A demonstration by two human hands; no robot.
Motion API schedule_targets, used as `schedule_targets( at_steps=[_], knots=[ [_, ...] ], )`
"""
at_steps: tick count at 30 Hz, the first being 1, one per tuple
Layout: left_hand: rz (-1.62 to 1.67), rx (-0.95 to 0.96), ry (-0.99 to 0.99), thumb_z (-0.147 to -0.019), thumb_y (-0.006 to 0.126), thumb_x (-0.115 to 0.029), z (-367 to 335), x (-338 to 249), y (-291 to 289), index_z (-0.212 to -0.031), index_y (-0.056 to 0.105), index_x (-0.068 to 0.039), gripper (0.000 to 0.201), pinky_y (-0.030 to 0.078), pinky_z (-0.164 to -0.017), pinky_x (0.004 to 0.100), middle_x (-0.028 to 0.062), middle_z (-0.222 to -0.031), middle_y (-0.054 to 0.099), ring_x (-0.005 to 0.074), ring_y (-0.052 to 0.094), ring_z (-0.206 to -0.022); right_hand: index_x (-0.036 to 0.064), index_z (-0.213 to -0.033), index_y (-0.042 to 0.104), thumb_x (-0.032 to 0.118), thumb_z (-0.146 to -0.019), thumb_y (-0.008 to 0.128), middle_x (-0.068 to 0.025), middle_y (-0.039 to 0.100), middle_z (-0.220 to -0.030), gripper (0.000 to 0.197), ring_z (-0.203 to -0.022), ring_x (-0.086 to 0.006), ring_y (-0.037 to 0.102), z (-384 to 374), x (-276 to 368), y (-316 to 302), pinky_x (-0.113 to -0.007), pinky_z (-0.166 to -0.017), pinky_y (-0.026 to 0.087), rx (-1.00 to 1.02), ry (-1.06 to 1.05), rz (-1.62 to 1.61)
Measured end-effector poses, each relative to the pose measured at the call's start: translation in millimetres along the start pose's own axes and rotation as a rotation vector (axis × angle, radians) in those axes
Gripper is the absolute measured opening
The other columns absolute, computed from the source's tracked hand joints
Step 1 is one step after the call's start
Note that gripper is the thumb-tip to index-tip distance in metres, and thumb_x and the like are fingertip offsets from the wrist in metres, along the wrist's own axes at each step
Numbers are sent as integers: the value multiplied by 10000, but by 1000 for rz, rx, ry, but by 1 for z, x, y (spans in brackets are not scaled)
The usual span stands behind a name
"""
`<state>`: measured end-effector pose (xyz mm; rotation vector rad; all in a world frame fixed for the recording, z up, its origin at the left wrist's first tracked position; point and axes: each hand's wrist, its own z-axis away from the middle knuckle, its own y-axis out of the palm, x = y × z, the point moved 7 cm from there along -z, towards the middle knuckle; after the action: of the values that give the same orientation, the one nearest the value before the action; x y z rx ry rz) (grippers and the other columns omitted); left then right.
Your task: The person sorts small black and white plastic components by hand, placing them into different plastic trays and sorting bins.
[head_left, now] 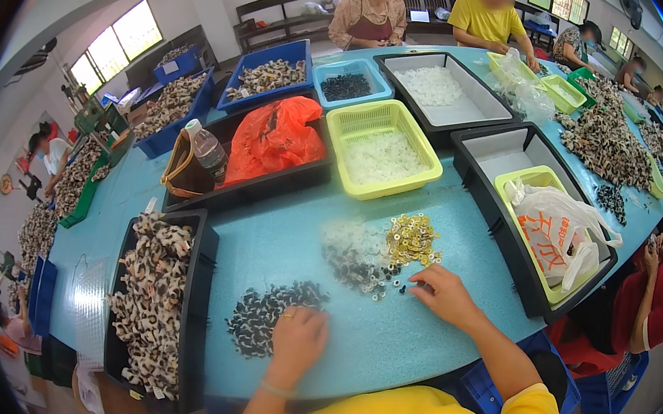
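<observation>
My left hand [299,340] rests at the right edge of a pile of small black-and-white parts [261,318]. Its fingers curl down and inward; whatever they grip is hidden. Farther right, my right hand [446,295] reaches over the blue table [383,336], thumb and fingertips apart, beside a small black piece [402,290] and some loose rings. Beyond its fingertips lies a heap of yellowish rings [413,239]. Left of that heap sits a blurred mound of translucent white and grey small parts [353,251].
A black crate [195,314] of black-and-white parts stands at my left. Behind are a yellow basket [389,110] of translucent pieces, a red plastic bag [275,134] and a bottle [208,150]. At right, a black tray [497,223] holds another basket. Co-workers sit around the table.
</observation>
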<state>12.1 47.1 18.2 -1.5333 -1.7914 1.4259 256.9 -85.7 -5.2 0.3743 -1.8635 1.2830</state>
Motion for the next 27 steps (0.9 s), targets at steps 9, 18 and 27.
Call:
schedule_targets(
  at_steps=[9,18,27],
  knots=[
    [23,-96,-44,-767,721,-82,-2,-3,-11,-920,715,-76,153,496,-696,367,59,-872,635,256,592,-810,85,-998,677,135,-854,683,-111,631,-943,153,-836,-284,643,16,-4,12,-372,-725,534,12,-84,79],
    [94,-114,-9,-765,718,-31,-4,-21,-2,-914,711,-70,154,497,-692,358,63,-895,633,256,593,-818,16,-1027,685,83,-875,687,-14,669,-815,166,-679,-78,579,-34,-95,-54,-241,-620,486,-186,285,-306],
    [117,-116,-27,-749,703,-33,2,-15,-4,-898,688,-83,158,507,-714,377,71,-915,632,278,593,-838,9,-1134,690,94,-861,694,-48,694,-864,286,-734,-101,612,-82,-120,-44,-268,-659,509,77,356,-224]
  ],
)
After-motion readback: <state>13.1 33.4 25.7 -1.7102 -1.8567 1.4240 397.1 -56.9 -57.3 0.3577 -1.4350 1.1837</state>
